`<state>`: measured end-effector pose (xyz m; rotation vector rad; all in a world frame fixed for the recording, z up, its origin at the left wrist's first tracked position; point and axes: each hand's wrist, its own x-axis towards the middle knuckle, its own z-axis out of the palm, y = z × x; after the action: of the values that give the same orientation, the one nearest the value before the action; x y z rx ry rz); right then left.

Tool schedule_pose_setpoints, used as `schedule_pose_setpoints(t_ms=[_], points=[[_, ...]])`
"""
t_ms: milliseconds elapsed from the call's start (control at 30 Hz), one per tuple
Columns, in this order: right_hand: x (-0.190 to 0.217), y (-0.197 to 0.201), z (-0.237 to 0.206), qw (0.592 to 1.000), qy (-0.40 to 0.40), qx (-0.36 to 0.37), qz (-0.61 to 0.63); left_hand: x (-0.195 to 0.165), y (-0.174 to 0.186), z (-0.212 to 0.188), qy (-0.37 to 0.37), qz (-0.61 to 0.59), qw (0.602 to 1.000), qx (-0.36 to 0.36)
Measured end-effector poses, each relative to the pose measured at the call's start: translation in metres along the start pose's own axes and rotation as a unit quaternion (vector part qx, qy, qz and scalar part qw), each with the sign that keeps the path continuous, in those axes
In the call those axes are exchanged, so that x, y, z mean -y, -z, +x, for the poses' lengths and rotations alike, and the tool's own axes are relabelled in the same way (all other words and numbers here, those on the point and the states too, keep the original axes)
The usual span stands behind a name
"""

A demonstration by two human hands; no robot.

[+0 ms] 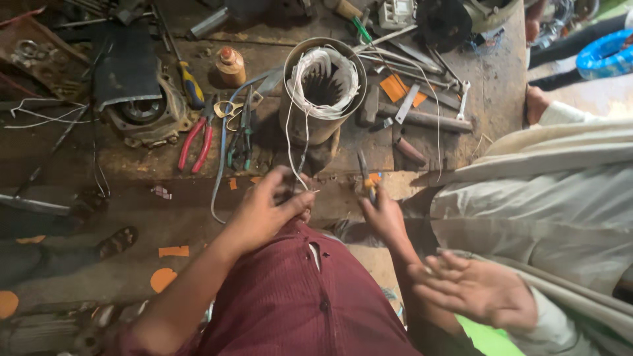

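Observation:
My left hand (267, 207) pinches white wire leads (291, 148) that run down from the winding of a grey cylindrical motor stator (323, 89) standing on the wooden bench. My right hand (382, 214) grips a small pair of cutters (366, 175) with yellow handles, jaws pointing up toward the bench edge, just right of the leads. I wear a dark red shirt (297, 296).
Another person in pale clothes sits at the right, an open hand (471, 287) held out. Red-handled pliers (196, 142), green-handled pliers (241, 142), a screwdriver (188, 82), a small bottle (231, 64), a hammer (415, 117) and a motor end cover (142, 112) lie on the bench (165, 171). Orange scraps litter the floor.

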<state>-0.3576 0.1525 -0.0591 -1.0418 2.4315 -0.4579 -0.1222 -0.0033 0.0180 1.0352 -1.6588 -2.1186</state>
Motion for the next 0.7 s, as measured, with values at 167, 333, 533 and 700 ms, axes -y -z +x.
schedule_pose_setpoints(t_ms=[167, 333, 533, 700], points=[[0.003, -0.007, 0.053, 0.973, 0.154, -0.119, -0.125, -0.013, -0.01, -0.034, -0.082, 0.116, 0.982, -0.123], [0.027, -0.002, 0.084, 0.965, 0.184, -0.134, -0.133, -0.013, -0.028, -0.046, -0.275, 0.341, 0.856, -0.275], [0.067, 0.038, 0.059, 0.905, 0.394, -0.156, 0.047, -0.007, -0.039, -0.044, -0.235, 0.384, 0.816, -0.363], [0.122, 0.048, 0.034, 0.786, 0.609, -0.104, 0.02, -0.014, -0.052, -0.048, -0.249, 0.368, 0.801, -0.401]])
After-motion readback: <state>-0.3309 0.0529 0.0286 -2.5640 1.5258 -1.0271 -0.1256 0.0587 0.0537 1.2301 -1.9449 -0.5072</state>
